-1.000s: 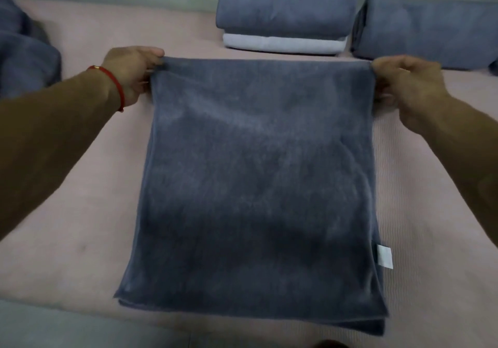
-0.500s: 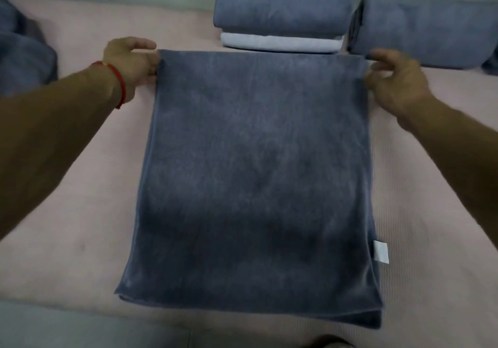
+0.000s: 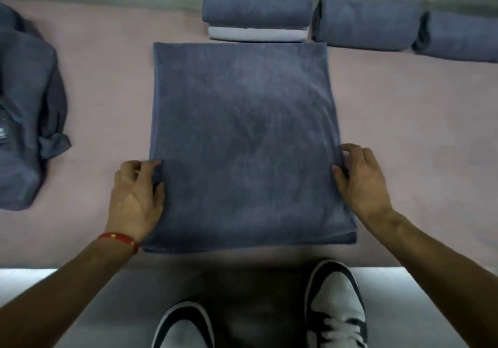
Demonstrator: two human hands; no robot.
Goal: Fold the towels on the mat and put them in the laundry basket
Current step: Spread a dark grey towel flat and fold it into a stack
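Head view, looking down: a dark gray-blue towel (image 3: pixel 242 142) lies flat on the pink mat (image 3: pixel 404 110), folded into a neat rectangle. Its far edge sits just in front of a stack of folded towels (image 3: pixel 257 10). The top one in the stack has white letters & a small white logo on it, and a lighter gray one peeks out under it.

The left hand (image 3: pixel 136 199) is at the towel's left edge, near the close end. Its fingers curl onto the edge and the thumb side lies on the cloth, so it grips the towel there. A red wrist band (image 3: pixel 118 239) is on that arm.

The right hand (image 3: pixel 362 180) is at the towel's right edge, across from the other hand. Its thumb is on top of the cloth and the fingers bend round the edge, so it pinches the towel too. The 2 hands are well apart, w/ the whole towel between them.

To the right of the stack are 2 more folded towels, one (image 3: pixel 366 22) just beside the stack and another (image 3: pixel 458 37) at the pic's right side. On the left of the mat is a messy pile of towels (image 3: pixel 24 105), not folded.

At the bottom, 2 black & white shoes show on the gray floor (image 3: pixel 40 283), the right shoe (image 3: pixel 336 307) and left shoe (image 3: pixel 183 326). I can't see a basket for sure.
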